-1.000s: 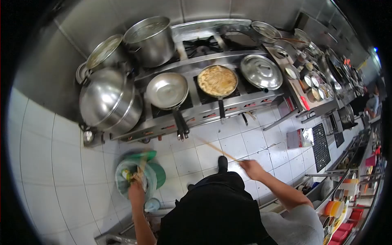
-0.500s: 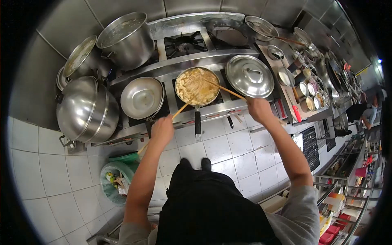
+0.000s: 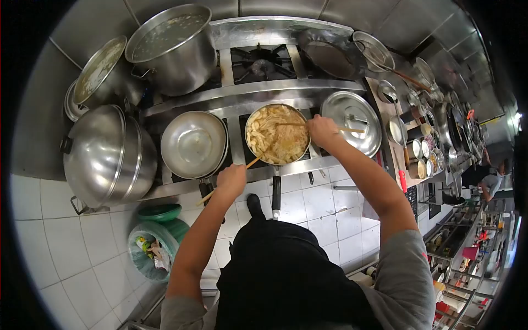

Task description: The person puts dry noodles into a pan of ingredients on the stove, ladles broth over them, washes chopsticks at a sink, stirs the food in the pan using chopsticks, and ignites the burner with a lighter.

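My right hand [image 3: 324,132] is closed around a long wooden chopstick [image 3: 291,125], whose tip reaches over the pan from the right. Its other end sticks out past my hand above a steel lid [image 3: 363,107]. In my left hand [image 3: 231,180] is a second long chopstick [image 3: 253,162], angled up into the food from the lower left. Both tips touch pale noodles and chunky yellowish pieces of food [image 3: 275,117] in a frying pan on the stove. The frying pan's black handle [image 3: 276,198] points toward me, with neither hand on it.
Stacked empty-looking pans [image 3: 190,143] sit left of the frying pan. A domed steamer [image 3: 110,157] and a tall stockpot [image 3: 176,60] stand farther left. Ingredient containers [image 3: 418,149] and a ladle line the right counter. A lined bin [image 3: 151,253] is on the floor; another person [image 3: 489,179] stands far right.
My right hand has moved left and down to the pan's right edge, its chopstick now lying nearly level. My left hand has shifted slightly right and down. The camera view has shifted.
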Tool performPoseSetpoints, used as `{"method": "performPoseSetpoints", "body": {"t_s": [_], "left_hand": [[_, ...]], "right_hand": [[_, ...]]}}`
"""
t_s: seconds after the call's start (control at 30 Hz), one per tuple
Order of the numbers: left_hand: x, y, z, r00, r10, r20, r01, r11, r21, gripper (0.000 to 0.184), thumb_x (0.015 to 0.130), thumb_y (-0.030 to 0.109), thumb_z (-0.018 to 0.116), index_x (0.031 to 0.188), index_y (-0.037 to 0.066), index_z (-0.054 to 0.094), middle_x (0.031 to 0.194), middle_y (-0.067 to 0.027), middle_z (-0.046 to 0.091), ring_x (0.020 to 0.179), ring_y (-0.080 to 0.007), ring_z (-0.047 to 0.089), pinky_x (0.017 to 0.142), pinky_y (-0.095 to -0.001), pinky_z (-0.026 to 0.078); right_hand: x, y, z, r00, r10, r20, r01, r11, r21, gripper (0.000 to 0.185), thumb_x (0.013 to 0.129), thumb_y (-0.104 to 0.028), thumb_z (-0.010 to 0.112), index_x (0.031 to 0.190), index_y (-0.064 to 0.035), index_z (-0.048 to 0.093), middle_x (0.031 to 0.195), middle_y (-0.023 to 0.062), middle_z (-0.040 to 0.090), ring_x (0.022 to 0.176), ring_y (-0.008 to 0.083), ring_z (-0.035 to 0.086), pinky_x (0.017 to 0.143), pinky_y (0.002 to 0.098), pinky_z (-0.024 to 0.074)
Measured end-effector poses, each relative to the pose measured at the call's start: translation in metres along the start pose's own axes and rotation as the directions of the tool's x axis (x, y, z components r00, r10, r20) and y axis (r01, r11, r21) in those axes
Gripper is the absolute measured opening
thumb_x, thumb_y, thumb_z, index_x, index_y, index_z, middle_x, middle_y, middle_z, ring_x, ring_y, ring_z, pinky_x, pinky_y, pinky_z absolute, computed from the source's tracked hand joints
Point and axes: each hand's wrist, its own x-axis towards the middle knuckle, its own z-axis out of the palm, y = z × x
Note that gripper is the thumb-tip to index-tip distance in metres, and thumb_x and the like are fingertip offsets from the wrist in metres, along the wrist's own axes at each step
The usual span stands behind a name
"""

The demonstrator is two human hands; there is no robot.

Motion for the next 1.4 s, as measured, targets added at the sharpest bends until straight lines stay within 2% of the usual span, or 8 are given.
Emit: {"method": "performPoseSetpoints", "body": {"t_s": [0.5, 0.57, 0.7, 0.93, 1.1, 1.17, 1.2, 1.4], "left_hand": [[0.038, 0.027, -0.056, 0.972, 0.18, -0.151, -0.173, 0.983, 0.056, 0.019, 0.085, 0.007, 0.053, 0.092, 0.001, 0.069, 0.089, -0.02, 0.07, 0.084, -0.0374, 0.069, 0.074, -0.0469, 0.055], [0.064, 0.026, -0.039, 0.979, 0.172, -0.11, -0.161, 0.981, 0.105, 0.021, 0.086, 0.008, 0.053, 0.096, 0.001, 0.069, 0.088, -0.0219, 0.069, 0.085, -0.0389, 0.068, 0.076, -0.0489, 0.054], [0.074, 0.01, -0.051, 0.997, -0.004, -0.082, 0.013, 0.994, 0.113, 0.022, 0.088, 0.008, 0.053, 0.099, 0.001, 0.07, 0.09, -0.0228, 0.069, 0.088, -0.0392, 0.068, 0.077, -0.0494, 0.054], [0.04, 0.013, -0.09, 0.999, -0.038, 0.01, 0.036, 0.978, 0.208, 0.019, 0.086, 0.008, 0.055, 0.095, 0.002, 0.07, 0.096, -0.0218, 0.069, 0.092, -0.0389, 0.068, 0.081, -0.0485, 0.054], [0.052, 0.04, -0.082, 0.994, 0.072, -0.079, -0.058, 0.984, 0.171, 0.019, 0.087, 0.009, 0.052, 0.093, 0.001, 0.068, 0.096, -0.021, 0.069, 0.092, -0.0382, 0.068, 0.08, -0.0478, 0.054], [0.074, 0.043, -0.061, 0.985, 0.121, -0.125, -0.093, 0.973, 0.213, 0.019, 0.088, 0.009, 0.051, 0.091, 0.0, 0.068, 0.095, -0.0208, 0.069, 0.09, -0.0383, 0.069, 0.078, -0.0472, 0.055], [0.082, 0.036, -0.048, 0.971, 0.159, -0.177, -0.119, 0.968, 0.219, 0.022, 0.089, 0.01, 0.049, 0.091, 0.001, 0.069, 0.091, -0.0201, 0.07, 0.086, -0.0378, 0.07, 0.074, -0.0465, 0.056], [0.071, 0.021, -0.059, 0.999, -0.036, -0.016, 0.038, 0.987, 0.157, 0.019, 0.087, 0.007, 0.052, 0.095, 0.0, 0.069, 0.094, -0.0221, 0.069, 0.09, -0.0393, 0.068, 0.078, -0.0486, 0.054]], "right_hand": [[-0.092, 0.064, -0.025, 0.984, 0.11, 0.138, -0.129, 0.983, 0.131, 0.021, 0.087, -0.013, 0.053, 0.09, -0.005, 0.072, 0.09, 0.0187, 0.069, 0.083, 0.0354, 0.07, 0.074, 0.0453, 0.0569], [-0.091, 0.056, -0.011, 0.976, 0.149, 0.161, -0.177, 0.968, 0.179, 0.021, 0.086, -0.012, 0.053, 0.093, -0.0046, 0.072, 0.091, 0.0196, 0.069, 0.083, 0.0358, 0.07, 0.074, 0.0458, 0.0567], [-0.091, 0.024, 0.044, 0.988, -0.044, 0.147, 0.01, 0.974, 0.225, 0.019, 0.085, -0.011, 0.055, 0.089, -0.0051, 0.073, 0.08, 0.0192, 0.069, 0.078, 0.0359, 0.07, 0.072, 0.0467, 0.057], [-0.087, 0.071, -0.04, 0.988, 0.14, 0.061, -0.15, 0.966, 0.209, 0.019, 0.085, -0.015, 0.056, 0.084, -0.0048, 0.072, 0.081, 0.0205, 0.069, 0.075, 0.0359, 0.07, 0.069, 0.0454, 0.0576], [-0.046, 0.044, 0.047, 0.978, 0.178, 0.111, -0.202, 0.938, 0.281, 0.023, 0.088, -0.017, 0.053, 0.086, -0.0043, 0.071, 0.083, 0.0213, 0.069, 0.077, 0.0361, 0.07, 0.069, 0.0463, 0.0575], [-0.05, 0.018, 0.099, 0.994, 0.023, 0.11, -0.05, 0.966, 0.254, 0.025, 0.09, -0.018, 0.051, 0.089, -0.0034, 0.071, 0.086, 0.022, 0.069, 0.082, 0.0373, 0.07, 0.07, 0.0482, 0.0572], [-0.057, 0.008, 0.079, 0.974, 0.043, 0.221, -0.112, 0.944, 0.311, 0.023, 0.088, -0.016, 0.053, 0.093, -0.0024, 0.072, 0.088, 0.0218, 0.07, 0.083, 0.0379, 0.069, 0.072, 0.0477, 0.0571], [-0.087, 0.061, -0.011, 0.981, 0.076, 0.18, -0.127, 0.948, 0.292, 0.017, 0.081, -0.01, 0.059, 0.087, -0.0028, 0.073, 0.085, 0.0213, 0.07, 0.083, 0.0374, 0.069, 0.074, 0.0459, 0.0568]]}}
